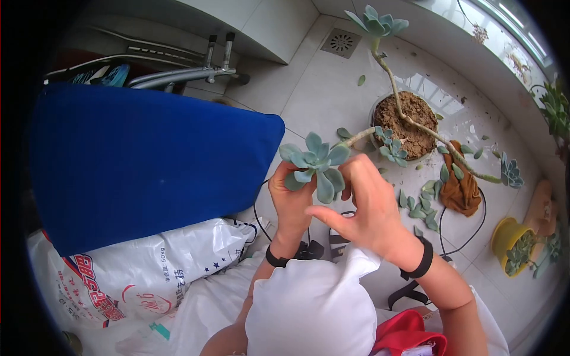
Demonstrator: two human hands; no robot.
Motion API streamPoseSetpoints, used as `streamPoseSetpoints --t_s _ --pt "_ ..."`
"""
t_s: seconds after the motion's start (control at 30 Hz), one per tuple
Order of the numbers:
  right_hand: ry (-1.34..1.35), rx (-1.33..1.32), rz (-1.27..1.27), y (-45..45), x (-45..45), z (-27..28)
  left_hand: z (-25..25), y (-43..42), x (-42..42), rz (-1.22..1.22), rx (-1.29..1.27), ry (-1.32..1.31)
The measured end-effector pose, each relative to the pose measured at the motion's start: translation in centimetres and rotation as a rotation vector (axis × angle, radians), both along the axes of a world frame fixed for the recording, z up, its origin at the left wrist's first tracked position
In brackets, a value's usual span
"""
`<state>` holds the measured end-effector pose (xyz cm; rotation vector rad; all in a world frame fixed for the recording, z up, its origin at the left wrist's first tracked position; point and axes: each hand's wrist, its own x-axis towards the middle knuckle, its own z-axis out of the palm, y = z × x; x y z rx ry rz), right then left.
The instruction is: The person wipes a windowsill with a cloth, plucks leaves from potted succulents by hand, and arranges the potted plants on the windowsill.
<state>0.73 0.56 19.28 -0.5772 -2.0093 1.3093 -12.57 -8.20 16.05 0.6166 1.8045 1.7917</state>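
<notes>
Two black wristbands (423,258) are nearest, one on each of your arms. Your left hand (290,193) is at the near-left side of the succulent rosette (314,159); its fingertips pass behind the leaves, so I cannot tell whether they are clamped on anything. Your right hand (371,204) is at the rosette's right side, thumb stretched well apart from its curled fingers; whether those fingers touch a leaf is hidden.

Judging by how plump those leaves look, they would likely snap under a sideways push. Let the left hand support from beneath, near the stem (358,137), and work the right fingertips close to a leaf's base, with light pressure. The stem runs to the potted soil (415,110) beyond, so avoid tugging it. Loose leaves (418,213) lie on the tiles to the right; farther off, another rosette (377,25) tops a long, bent stem, near the floor drain (341,43).
</notes>
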Motion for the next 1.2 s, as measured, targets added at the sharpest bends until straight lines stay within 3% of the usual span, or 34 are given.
streamPoseSetpoints --t_s 0.23,0.37,0.5,0.6,0.9,0.97,1.1,1.2 --pt "0.003 0.081 -0.103 1.1 -0.4 0.4 0.2 -0.2 0.0 -0.057 0.094 -0.031" --pt "0.045 -0.050 -0.171 3.4 -0.8 -0.7 -0.1 -0.9 -0.2 -0.180 0.102 -0.015" --pt "0.000 -0.689 0.130 3.4 -0.6 0.5 0.3 -0.5 -0.1 -0.191 0.185 -0.135" --pt "0.024 -0.829 0.102 2.9 -1.0 0.6 0.1 -0.6 -0.4 -0.270 0.241 -0.146" --pt "0.176 -1.079 0.195 3.0 -0.8 0.5 0.9 -0.7 -3.0 -0.475 0.286 -0.179" --pt "0.106 -1.048 0.231 3.3 -0.6 0.9 1.1 -0.7 -3.5 -0.529 0.270 -0.164" --pt "0.031 -1.064 0.312 3.9 -0.1 1.0 1.2 -0.3 -2.9 -0.442 0.281 -0.163" --pt "0.138 -1.062 0.244 3.2 -0.5 0.7 1.2 -0.4 -2.7 -0.379 0.280 -0.146"
